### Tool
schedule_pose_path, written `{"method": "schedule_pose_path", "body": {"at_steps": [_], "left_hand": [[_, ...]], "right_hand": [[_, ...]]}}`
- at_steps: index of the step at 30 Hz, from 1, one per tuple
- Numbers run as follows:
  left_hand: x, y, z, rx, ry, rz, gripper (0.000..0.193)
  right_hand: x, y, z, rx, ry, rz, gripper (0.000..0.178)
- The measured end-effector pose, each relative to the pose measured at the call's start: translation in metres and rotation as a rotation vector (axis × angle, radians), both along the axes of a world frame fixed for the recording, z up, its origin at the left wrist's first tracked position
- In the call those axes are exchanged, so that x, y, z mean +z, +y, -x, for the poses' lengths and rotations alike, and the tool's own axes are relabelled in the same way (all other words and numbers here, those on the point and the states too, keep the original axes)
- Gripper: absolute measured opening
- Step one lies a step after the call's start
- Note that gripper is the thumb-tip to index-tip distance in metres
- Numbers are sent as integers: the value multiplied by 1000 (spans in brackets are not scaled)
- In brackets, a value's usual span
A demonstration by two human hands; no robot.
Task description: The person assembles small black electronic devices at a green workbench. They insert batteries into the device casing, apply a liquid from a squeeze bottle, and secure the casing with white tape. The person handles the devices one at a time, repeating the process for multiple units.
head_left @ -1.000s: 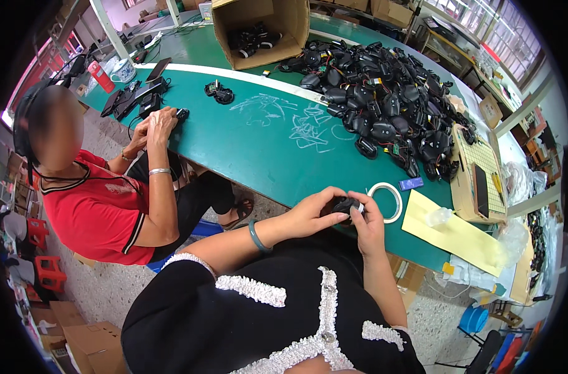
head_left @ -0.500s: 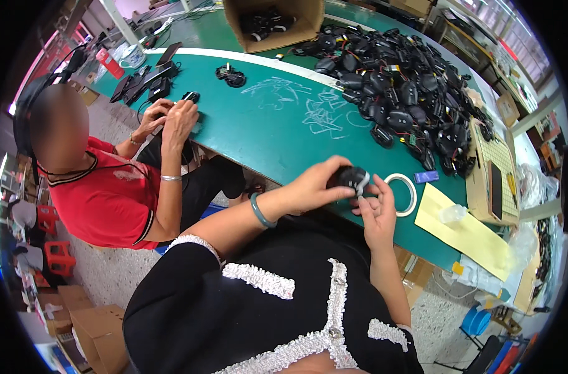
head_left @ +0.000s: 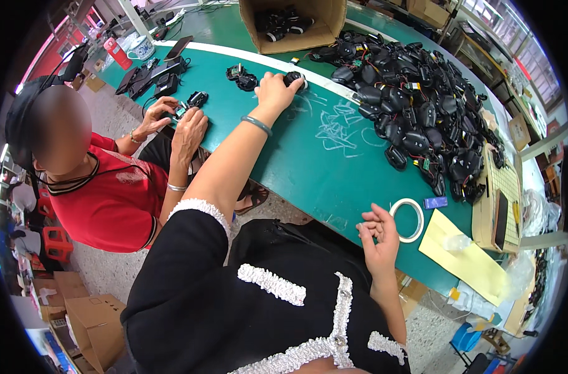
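My left hand (head_left: pixel 276 93) is stretched out across the green table, its fingers closed round a black rounded plastic housing (head_left: pixel 294 79) with a pale band. The housing is at the table's white dividing strip, just right of a small dark cluster of parts (head_left: pixel 241 77) with a bit of circuit board. Near the table's front edge, my right hand (head_left: pixel 380 240) is raised, its fingers loosely bent and apart, with nothing visible in them. It is nearest to a roll of white tape (head_left: pixel 407 220).
A big heap of black housings with wires (head_left: pixel 421 112) covers the right side. An open cardboard box (head_left: pixel 334 25) holds more. Whitish thin strips (head_left: pixel 337 131) lie mid-table. At right are yellow paper (head_left: pixel 458 255) and a small purple box (head_left: pixel 435 202). A co-worker's hands (head_left: pixel 187 128) handle parts at left.
My left hand has carried the black housing from in front of me to the far side of the table. My right hand has let go of it and stays near the tape roll.
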State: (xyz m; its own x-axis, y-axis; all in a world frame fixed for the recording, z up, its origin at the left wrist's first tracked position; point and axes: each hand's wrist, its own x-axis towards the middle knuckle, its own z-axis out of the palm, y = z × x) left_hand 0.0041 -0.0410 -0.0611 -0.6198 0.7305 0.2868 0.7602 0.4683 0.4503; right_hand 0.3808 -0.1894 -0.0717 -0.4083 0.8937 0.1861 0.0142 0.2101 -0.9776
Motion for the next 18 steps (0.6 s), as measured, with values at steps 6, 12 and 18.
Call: {"method": "schedule_pose_path", "body": {"at_steps": [6,12,18], "left_hand": [[-6,15,17,-69,-139,-122,63],[-5,23,32,-208,-840,-310,43],[3,27,40,-190,-1263,-430,39]], "right_hand": [[1,-1,-2,12,-54,2,42],[8,0,-4,30,-88,4,37],[4,3,-4,40,-148,-136,28]]}}
